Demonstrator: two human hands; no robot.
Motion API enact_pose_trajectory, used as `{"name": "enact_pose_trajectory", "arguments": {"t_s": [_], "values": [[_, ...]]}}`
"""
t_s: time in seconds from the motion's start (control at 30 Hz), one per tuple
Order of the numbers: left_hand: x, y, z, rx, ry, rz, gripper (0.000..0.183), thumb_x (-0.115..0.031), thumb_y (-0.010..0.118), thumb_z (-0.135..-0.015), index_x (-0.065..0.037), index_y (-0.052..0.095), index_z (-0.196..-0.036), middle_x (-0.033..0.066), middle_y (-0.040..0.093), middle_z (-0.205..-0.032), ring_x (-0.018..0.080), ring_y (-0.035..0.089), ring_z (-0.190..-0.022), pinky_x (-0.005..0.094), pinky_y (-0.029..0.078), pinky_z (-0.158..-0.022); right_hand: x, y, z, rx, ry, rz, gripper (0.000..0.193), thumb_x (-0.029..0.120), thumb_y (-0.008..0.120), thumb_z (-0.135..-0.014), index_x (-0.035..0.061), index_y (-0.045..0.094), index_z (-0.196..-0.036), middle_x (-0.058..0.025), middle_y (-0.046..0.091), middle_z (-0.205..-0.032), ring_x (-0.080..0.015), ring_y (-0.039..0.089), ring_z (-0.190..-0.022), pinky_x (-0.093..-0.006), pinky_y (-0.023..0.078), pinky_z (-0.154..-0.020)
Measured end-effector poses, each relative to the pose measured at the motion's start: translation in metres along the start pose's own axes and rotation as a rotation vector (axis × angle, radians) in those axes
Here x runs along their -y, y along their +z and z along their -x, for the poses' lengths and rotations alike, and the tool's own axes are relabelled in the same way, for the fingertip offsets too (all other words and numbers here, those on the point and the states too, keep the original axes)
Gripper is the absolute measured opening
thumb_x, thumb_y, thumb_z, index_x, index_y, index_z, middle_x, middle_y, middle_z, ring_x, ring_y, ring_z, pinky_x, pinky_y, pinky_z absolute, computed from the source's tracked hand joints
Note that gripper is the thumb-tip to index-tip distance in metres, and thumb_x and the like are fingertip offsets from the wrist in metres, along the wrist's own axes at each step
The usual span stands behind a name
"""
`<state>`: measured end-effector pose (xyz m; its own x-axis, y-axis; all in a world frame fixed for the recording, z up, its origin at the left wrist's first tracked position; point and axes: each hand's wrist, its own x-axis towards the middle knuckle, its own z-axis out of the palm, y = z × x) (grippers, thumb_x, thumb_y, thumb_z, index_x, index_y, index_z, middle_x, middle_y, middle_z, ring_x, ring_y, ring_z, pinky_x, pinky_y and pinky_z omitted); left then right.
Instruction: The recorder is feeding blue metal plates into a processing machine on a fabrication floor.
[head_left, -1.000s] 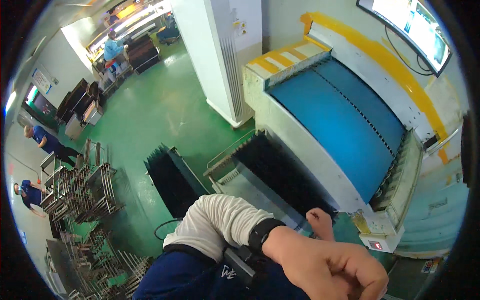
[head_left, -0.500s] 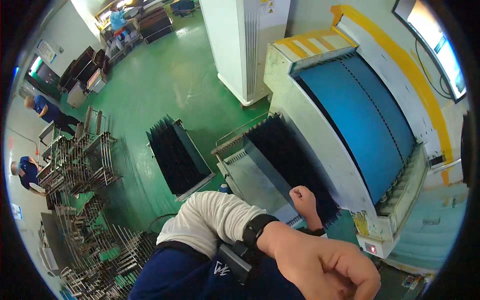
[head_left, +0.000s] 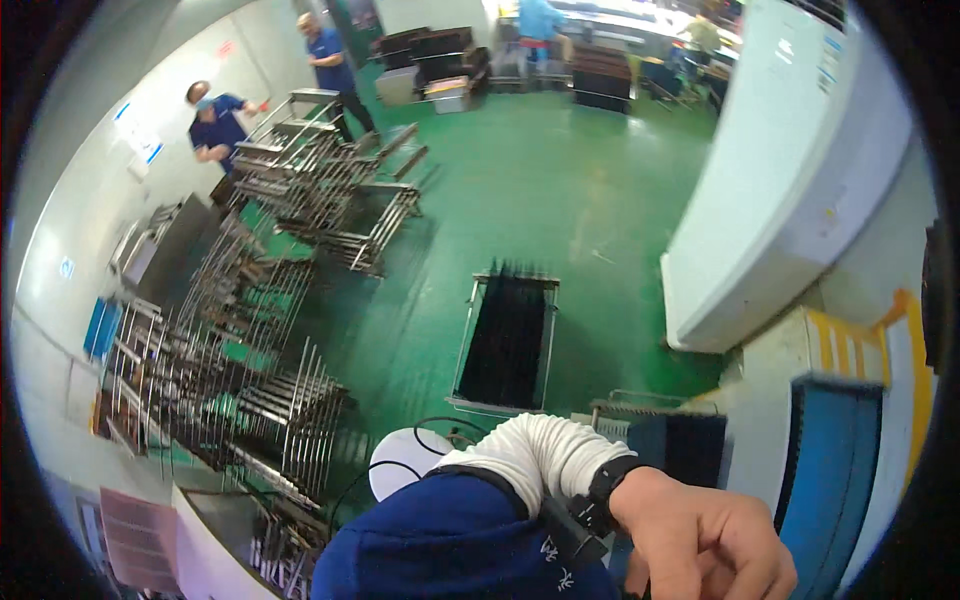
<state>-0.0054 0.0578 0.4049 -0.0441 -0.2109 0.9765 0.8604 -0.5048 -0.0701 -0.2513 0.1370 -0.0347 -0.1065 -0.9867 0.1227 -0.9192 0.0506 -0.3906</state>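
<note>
My left hand is at the lower right, its fingers curled inward in a loose fist. A black watch circles its wrist, below a bunched white sleeve. Its palm side is turned away, so anything inside the fingers is hidden. Just under that wrist, a sliver of skin at the lower edge seems to be my right hand; its fingers cannot be made out. Beyond my left arm, a wire-framed rack packed with upright black sheets stands on the green floor. A second rack of dark sheets lies nearer my left hand.
A blue-surfaced machine with yellow tape is at the right, with a tall white cabinet behind it. Metal frames crowd the left. Two people in navy stand by them. A white round stool sits beside me.
My view has swung to the left, shifting the machine and racks toward the right. My left hand stays loosely closed; my right fist, visible earlier over the nearer rack, is now mostly hidden.
</note>
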Motion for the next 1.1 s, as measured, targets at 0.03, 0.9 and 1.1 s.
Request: {"name": "enact_pose_trajectory", "arguments": {"t_s": [0.03, 0.9, 1.1], "values": [[-0.012, 0.002, -0.004, 0.020, 0.028, -0.064, 0.021, -0.013, 0.069, -0.089, 0.004, 0.064, -0.100, 0.0160, 0.060, -0.101, 0.0237, 0.057, -0.088, 0.0346, 0.046, -0.074, 0.010, 0.001, -0.011, 0.019, 0.010, 0.015, 0.033, 0.021, 0.064, -0.084, 0.0036, 0.062, -0.111, -0.0199, 0.062, -0.111, -0.0374, 0.055, -0.110, -0.0471, 0.044, -0.093], [-0.130, 0.034, -0.013, -0.022, -0.074, -0.167, 0.046, -0.015, 0.073, -0.088, 0.008, 0.048, -0.118, 0.0121, 0.059, -0.103, 0.0146, 0.060, -0.086, 0.0273, 0.049, -0.067, 0.120, 0.041, -0.103, 0.183, -0.036, 0.107, 0.030, 0.023, 0.060, -0.086, 0.0033, 0.062, -0.109, -0.0210, 0.063, -0.110, -0.0388, 0.056, -0.108, -0.0482, 0.044, -0.091], [-0.137, 0.025, -0.012, -0.013, -0.094, -0.204, 0.049, -0.015, 0.072, -0.088, 0.009, 0.046, -0.122, 0.0128, 0.060, -0.107, 0.0162, 0.061, -0.093, 0.0297, 0.051, -0.072, 0.132, 0.048, -0.109, 0.183, -0.031, 0.111, 0.030, 0.023, 0.059, -0.087, 0.0032, 0.062, -0.109, -0.0212, 0.063, -0.109, -0.0392, 0.056, -0.108, -0.0484, 0.044, -0.091]]}}
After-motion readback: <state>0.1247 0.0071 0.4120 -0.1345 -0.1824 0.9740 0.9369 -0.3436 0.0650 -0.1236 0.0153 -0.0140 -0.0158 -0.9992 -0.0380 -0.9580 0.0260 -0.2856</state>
